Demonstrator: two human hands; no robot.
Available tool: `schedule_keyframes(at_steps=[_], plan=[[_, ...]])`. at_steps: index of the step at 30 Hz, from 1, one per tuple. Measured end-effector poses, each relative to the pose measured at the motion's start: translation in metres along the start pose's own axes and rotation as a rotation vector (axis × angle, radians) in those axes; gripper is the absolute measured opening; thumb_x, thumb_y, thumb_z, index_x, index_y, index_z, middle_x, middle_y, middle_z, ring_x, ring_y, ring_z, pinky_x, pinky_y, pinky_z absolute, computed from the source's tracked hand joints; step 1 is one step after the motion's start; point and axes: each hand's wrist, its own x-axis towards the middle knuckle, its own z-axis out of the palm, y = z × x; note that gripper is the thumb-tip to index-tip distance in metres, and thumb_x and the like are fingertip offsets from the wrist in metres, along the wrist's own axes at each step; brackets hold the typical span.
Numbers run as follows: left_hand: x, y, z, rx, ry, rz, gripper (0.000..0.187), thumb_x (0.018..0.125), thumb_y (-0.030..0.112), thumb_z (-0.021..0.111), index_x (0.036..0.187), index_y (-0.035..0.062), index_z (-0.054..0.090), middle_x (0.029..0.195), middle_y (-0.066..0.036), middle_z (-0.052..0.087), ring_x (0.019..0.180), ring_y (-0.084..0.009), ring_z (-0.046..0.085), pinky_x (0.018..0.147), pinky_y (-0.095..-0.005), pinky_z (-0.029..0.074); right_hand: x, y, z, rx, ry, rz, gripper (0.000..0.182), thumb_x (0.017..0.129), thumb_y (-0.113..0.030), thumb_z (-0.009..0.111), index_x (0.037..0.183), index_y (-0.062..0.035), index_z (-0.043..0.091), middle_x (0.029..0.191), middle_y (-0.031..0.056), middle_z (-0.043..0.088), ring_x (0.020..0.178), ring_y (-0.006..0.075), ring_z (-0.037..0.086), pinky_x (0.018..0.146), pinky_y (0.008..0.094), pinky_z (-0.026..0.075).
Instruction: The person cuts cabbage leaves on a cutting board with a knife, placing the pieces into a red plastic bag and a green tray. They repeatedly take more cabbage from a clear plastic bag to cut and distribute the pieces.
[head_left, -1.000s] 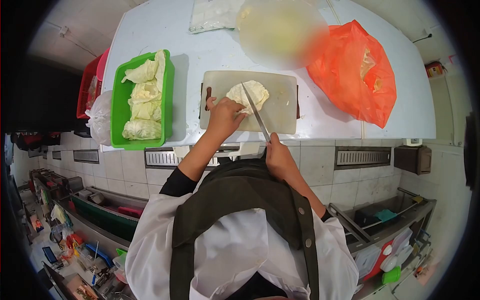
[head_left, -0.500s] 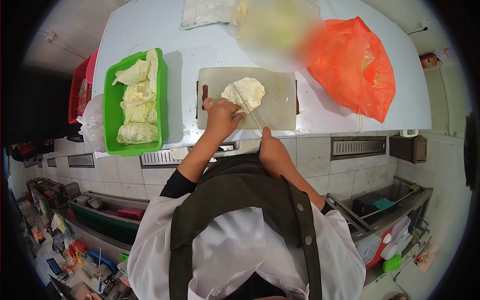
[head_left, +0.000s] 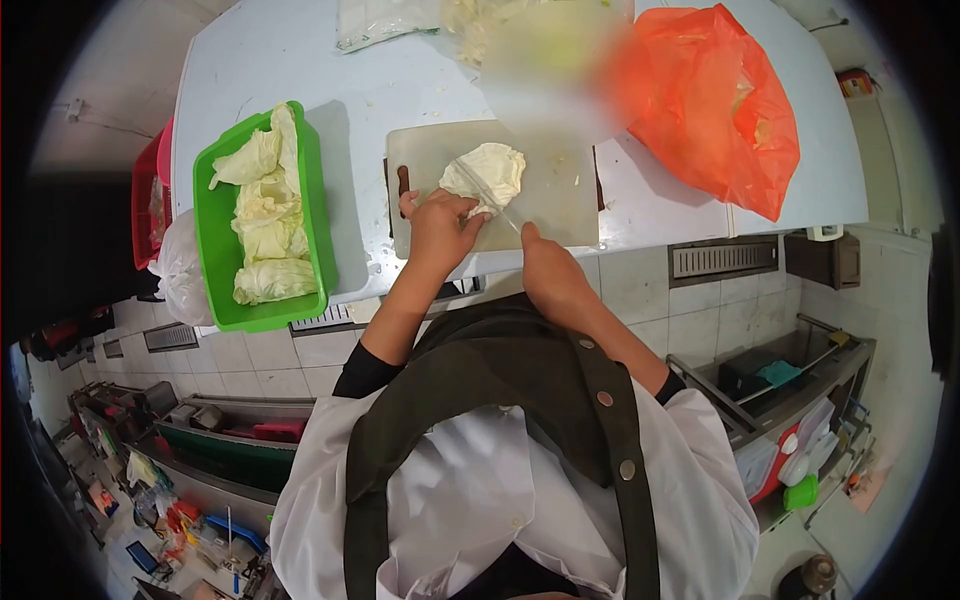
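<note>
A pale cabbage piece (head_left: 503, 168) lies on the cutting board (head_left: 565, 215). Over its near left side, my left hand (head_left: 440, 228) has its fingers bent and pressed down, holding it against the board. My right hand (head_left: 552, 272) is closed around a knife (head_left: 492, 193), whose handle is hidden in the fist. The blade slants across the cabbage, close to my left fingertips. At the board's left edge shows a brown handle hole (head_left: 403, 180), beside my left thumb.
A green basket (head_left: 322, 225) of cabbage leaves (head_left: 265, 225) stands left of the board. A white plastic bag (head_left: 183, 275) is beyond it. To the right sits an orange plastic bag (head_left: 690, 110). Clear bags lie at the back, one partly blurred. The table edge runs just below the board.
The view has tilted and shifted slightly. The knife blade has moved a little leftward over the cabbage, nearer my left fingers. Both hands keep their hold.
</note>
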Motion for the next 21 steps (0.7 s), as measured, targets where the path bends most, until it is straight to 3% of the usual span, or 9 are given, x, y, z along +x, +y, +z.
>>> schedule_keyframes(at_steps=[7, 10, 11, 13, 17, 21], plan=[[-0.011, 0.008, -0.010, -0.015, -0.025, -0.007, 0.014, 0.069, 0.020, 0.075, 0.077, 0.0101, 0.070, 0.069, -0.002, 0.063, 0.075, -0.0187, 0.058, 0.089, -0.0465, 0.024, 0.051, 0.019, 0.022, 0.057, 0.111, -0.134, 0.018, 0.090, -0.008, 0.038, 0.099, 0.0055, 0.046, 0.086, 0.0306, 0.060, 0.085, 0.0447, 0.060, 0.076, 0.0487, 0.046], [-0.031, 0.013, -0.047, 0.078, -0.108, -0.060, 0.013, 0.069, 0.020, 0.075, 0.079, 0.0126, 0.070, 0.074, -0.001, 0.065, 0.079, -0.0188, 0.059, 0.089, -0.0460, 0.024, 0.072, 0.037, 0.030, 0.153, 0.245, -0.351, 0.023, 0.092, -0.012, 0.043, 0.108, 0.0022, 0.047, 0.073, 0.0246, 0.059, 0.064, 0.0391, 0.061, 0.058, 0.0453, 0.048], [-0.034, 0.016, -0.060, 0.122, -0.144, -0.088, 0.014, 0.070, 0.020, 0.074, 0.081, 0.0130, 0.069, 0.076, 0.000, 0.065, 0.079, -0.0189, 0.059, 0.090, -0.0459, 0.024, 0.069, 0.039, 0.024, 0.273, 0.151, -0.258, 0.022, 0.092, -0.013, 0.044, 0.107, 0.0023, 0.047, 0.071, 0.0221, 0.059, 0.059, 0.0348, 0.059, 0.054, 0.0432, 0.047], [-0.036, 0.012, -0.074, 0.106, 0.059, -0.062, 0.018, 0.070, 0.021, 0.074, 0.085, 0.0132, 0.068, 0.080, 0.000, 0.065, 0.082, -0.0196, 0.059, 0.090, -0.0467, 0.024, 0.040, 0.026, -0.007, 0.501, -0.051, -0.069, 0.021, 0.092, -0.015, 0.046, 0.105, 0.0025, 0.048, 0.068, 0.0172, 0.057, 0.049, 0.0264, 0.057, 0.047, 0.0391, 0.046], [0.001, 0.030, -0.050, 0.119, 0.358, 0.065, 0.028, 0.068, 0.025, 0.077, 0.089, 0.0121, 0.065, 0.088, -0.001, 0.066, 0.087, -0.0196, 0.060, 0.091, -0.0443, 0.026, -0.003, 0.040, -0.021, 0.814, -0.026, -0.088, 0.022, 0.095, -0.018, 0.046, 0.109, -0.0017, 0.046, 0.058, 0.0033, 0.043, 0.039, 0.0108, 0.040, 0.036, 0.0281, 0.036], [0.035, 0.020, 0.013, 0.160, 0.157, 0.122, 0.039, 0.065, 0.028, 0.079, 0.097, 0.0141, 0.062, 0.099, -0.001, 0.064, 0.095, -0.0197, 0.057, 0.089, -0.0443, 0.026, -0.036, 0.064, -0.042, 0.916, 0.063, -0.029, 0.021, 0.096, -0.019, 0.045, 0.112, -0.0063, 0.044, 0.056, -0.0020, 0.037, 0.040, 0.0058, 0.034, 0.036, 0.0239, 0.033]])
